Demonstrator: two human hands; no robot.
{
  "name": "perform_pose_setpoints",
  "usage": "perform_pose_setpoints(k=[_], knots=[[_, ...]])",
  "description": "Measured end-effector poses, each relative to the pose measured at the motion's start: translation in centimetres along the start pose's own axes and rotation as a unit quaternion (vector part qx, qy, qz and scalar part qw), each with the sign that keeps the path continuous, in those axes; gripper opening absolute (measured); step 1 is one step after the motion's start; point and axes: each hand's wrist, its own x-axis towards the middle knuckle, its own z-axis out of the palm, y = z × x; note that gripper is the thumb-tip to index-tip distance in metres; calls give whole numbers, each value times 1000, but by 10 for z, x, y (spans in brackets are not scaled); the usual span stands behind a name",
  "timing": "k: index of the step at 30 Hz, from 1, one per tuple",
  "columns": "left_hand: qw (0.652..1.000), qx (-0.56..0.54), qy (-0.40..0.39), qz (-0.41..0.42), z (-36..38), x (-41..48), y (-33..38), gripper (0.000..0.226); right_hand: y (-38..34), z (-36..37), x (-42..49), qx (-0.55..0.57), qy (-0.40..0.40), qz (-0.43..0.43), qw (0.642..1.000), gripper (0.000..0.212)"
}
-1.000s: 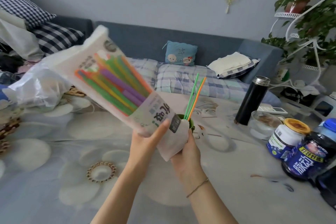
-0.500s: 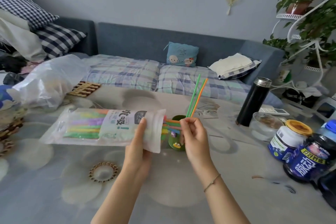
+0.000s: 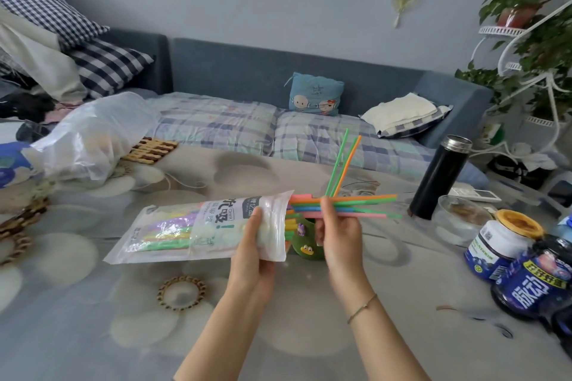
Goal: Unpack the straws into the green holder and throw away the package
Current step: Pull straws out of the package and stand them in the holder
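Two thin straws stand in the green holder. The left hand grips the clear plastic package; the right hand pinches a half-drawn bundle of coloured straws. Most unpacking, and binning, remain.

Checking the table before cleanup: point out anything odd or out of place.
Nothing is spilled or broken. The right hand holds a bunch of straws sideways, half out of the package gripped by the left hand. Only two straws stand in the green holder.

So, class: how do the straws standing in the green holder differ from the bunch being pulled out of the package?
The straws in the holder stand tilted and untouched, only a few; the pulled bunch lies level, gripped by the right hand, and is larger. The left hand steadies the package. Both include green and orange.
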Motion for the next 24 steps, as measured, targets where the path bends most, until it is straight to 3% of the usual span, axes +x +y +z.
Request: perform_pose_setpoints(k=[2, 7, 11, 18, 24], knots=[[1000, -19, 16, 15, -2, 6, 5, 44, -5, -8, 9, 35, 38, -6, 999, 46], [1000, -24, 12, 9, 1, 10, 4, 43, -14, -7, 10, -11, 16, -3, 1000, 49], [999, -36, 6, -8, 6, 12, 0, 40, -21, 8, 14, 47, -7, 26, 999, 31], [995, -80, 62, -4, -5, 37, 18, 51, -37, -20, 64, 26, 65, -63, 996, 28], [994, -47, 93, 23, -16, 55, 13, 55, -56, -49, 95, -12, 110, -104, 988, 32]])
